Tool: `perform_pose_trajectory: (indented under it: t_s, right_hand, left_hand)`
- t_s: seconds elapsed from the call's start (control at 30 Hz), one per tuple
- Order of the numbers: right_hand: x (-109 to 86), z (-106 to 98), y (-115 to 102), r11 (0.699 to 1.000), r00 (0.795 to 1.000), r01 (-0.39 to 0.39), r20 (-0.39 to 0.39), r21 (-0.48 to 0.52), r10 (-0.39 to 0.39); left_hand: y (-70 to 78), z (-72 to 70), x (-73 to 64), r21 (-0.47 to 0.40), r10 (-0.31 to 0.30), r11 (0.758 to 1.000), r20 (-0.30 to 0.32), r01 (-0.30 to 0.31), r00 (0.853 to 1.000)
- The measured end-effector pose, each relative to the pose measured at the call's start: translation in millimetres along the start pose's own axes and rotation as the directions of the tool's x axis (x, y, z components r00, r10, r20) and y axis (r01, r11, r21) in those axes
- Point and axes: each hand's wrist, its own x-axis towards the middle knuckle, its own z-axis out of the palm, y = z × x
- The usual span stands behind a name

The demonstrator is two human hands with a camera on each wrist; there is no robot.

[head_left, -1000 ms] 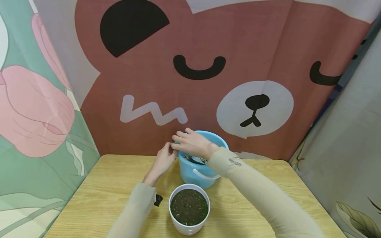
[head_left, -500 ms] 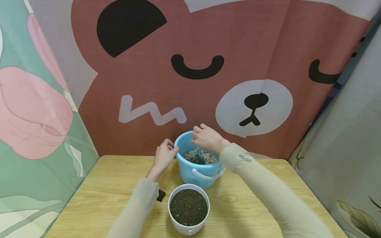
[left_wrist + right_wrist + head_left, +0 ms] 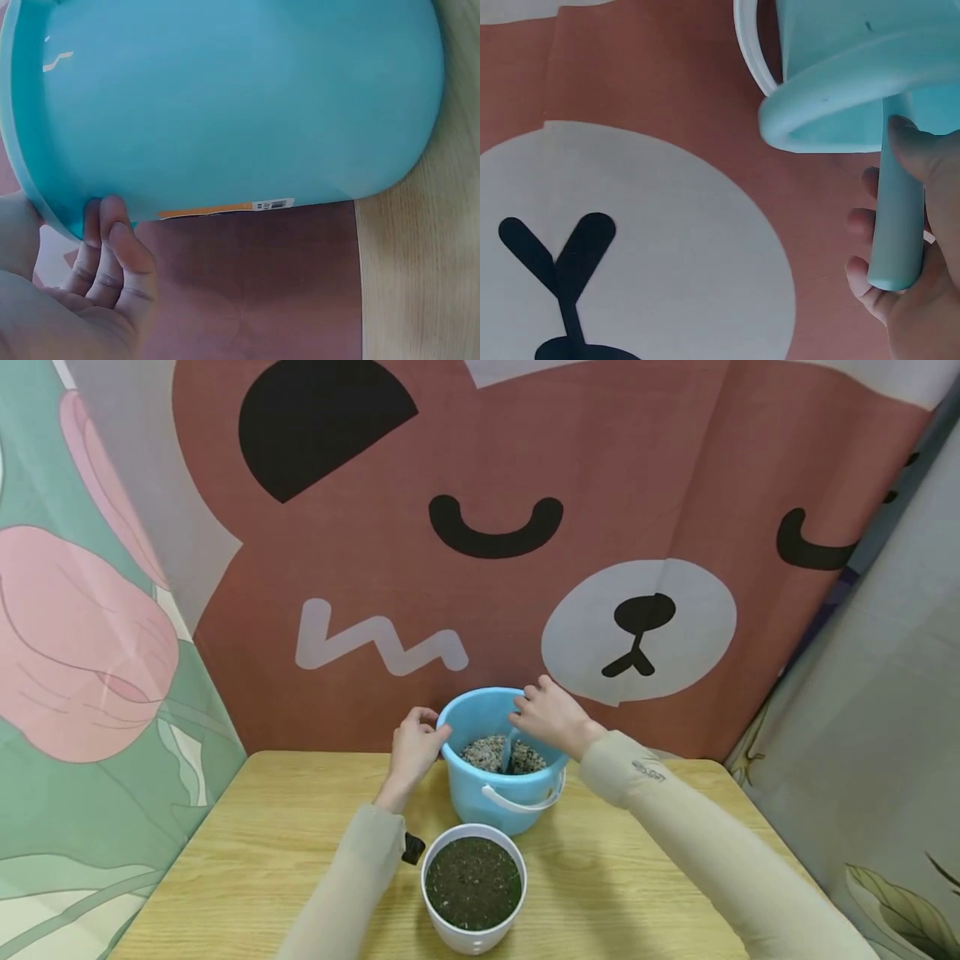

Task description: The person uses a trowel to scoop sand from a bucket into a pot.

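A light blue bucket (image 3: 480, 802) with a white handle stands on the table, gravel (image 3: 482, 753) inside it. My left hand (image 3: 415, 752) grips the bucket's rim at its left side; the left wrist view has the thumb at the rim and fingertips against the outer wall. Over the bucket's right side, my right hand (image 3: 555, 718) holds a blue trowel (image 3: 507, 752) by its thick handle (image 3: 898, 225). The trowel slants down into the gravel, which hides its lower end. In front of the bucket is a white pot (image 3: 472, 942) filled with dark soil (image 3: 472, 883).
The wooden table (image 3: 300, 843) ends at a cloth backdrop (image 3: 360, 568) with a bear print, close behind the bucket. Printed curtains (image 3: 90, 652) hang along the left and right sides. The bucket's white handle (image 3: 517, 802) hangs down in front.
My right hand has moved right across the bucket, from beside the left hand to the right rim, and the trowel now stands steeper in the gravel. The left hand stays at the rim.
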Motion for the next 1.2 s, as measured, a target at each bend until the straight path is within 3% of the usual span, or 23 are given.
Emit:
perform_pose_trajectory:
  t_s: [0.23, 0.4, 0.67, 0.73, 1.0, 1.2]
  right_hand:
    - [-18.5, 2.1, 6.9, 0.994, 0.998, -0.048, -0.033, 0.097, 0.052]
    - [-23.0, 4.6, 7.9, 0.967, 0.993, -0.101, -0.043, 0.235, 0.114]
    - [-20.9, 10.4, 6.5, 0.889, 0.98, -0.197, 0.074, 0.412, 0.183]
    - [-21.2, 13.4, 5.5, 0.884, 0.979, -0.203, 0.093, 0.421, 0.181]
    - [-20.5, 24.5, 5.7, 0.915, 0.99, -0.132, 0.016, 0.382, 0.137]
    - [-16.8, 21.2, 1.3, 0.954, 0.988, -0.151, 0.055, 0.259, 0.142]
  left_hand:
    - [-0.8, 1.3, -3.0, -0.012, 0.021, 1.0, -0.02, -0.021, 1.0]
    - [-3.1, 2.8, -3.2, -0.023, 0.057, 0.998, -0.041, -0.058, 0.998]
    - [-6.1, 3.9, -5.2, -0.001, 0.1, 0.995, -0.076, -0.101, 0.992]
    - [-6.8, 4.7, -5.3, 0.008, 0.111, 0.994, -0.089, -0.11, 0.99]
    - [-7.3, 4.7, -5.0, -0.001, 0.121, 0.993, -0.095, -0.122, 0.988]
    - [-7.7, 5.7, -5.4, 0.001, 0.114, 0.993, -0.095, -0.114, 0.989]
